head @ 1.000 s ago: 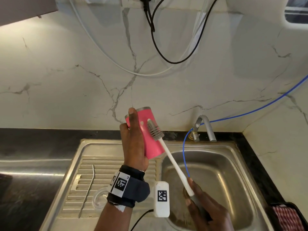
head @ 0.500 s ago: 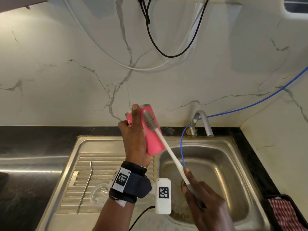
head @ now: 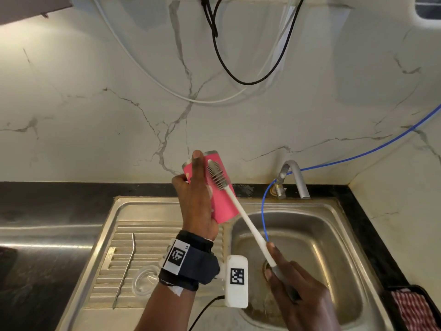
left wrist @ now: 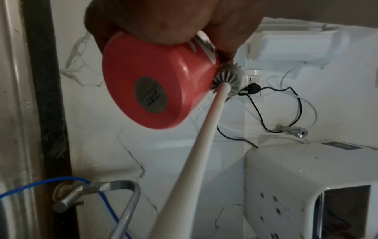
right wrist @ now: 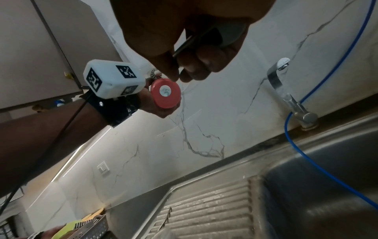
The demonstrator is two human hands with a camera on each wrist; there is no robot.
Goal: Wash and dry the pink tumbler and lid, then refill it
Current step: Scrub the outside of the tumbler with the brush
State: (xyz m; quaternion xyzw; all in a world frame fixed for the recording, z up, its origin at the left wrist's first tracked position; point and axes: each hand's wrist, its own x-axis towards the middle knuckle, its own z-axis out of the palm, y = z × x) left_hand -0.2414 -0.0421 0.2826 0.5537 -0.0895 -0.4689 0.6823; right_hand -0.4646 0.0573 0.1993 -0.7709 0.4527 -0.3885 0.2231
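Note:
My left hand [head: 195, 194] grips the pink tumbler [head: 220, 201] above the sink's left edge, tilted with its steel rim up and away. From below, the left wrist view shows the tumbler [left wrist: 155, 90] base with a round silver label. My right hand [head: 293, 287] holds the grey grip of a long white bottle brush [head: 248, 223]. The grey bristle head [head: 217, 174] lies against the tumbler's outer side near the rim; the bristles [left wrist: 227, 79] touch the wall there. A clear lid [head: 145, 279] lies on the drainboard, partly hidden by my left wrist.
A steel sink [head: 334, 247] sits below with a tap [head: 294, 177] at the back and a blue hose [head: 265, 211] hanging into the basin. A bent metal straw [head: 125, 268] lies on the ribbed drainboard. A black tray with a red checked cloth [head: 415, 309] stands at right.
The brush head has slid up the tumbler's side towards the rim. Both hands and the tumbler stay over the sink's left edge.

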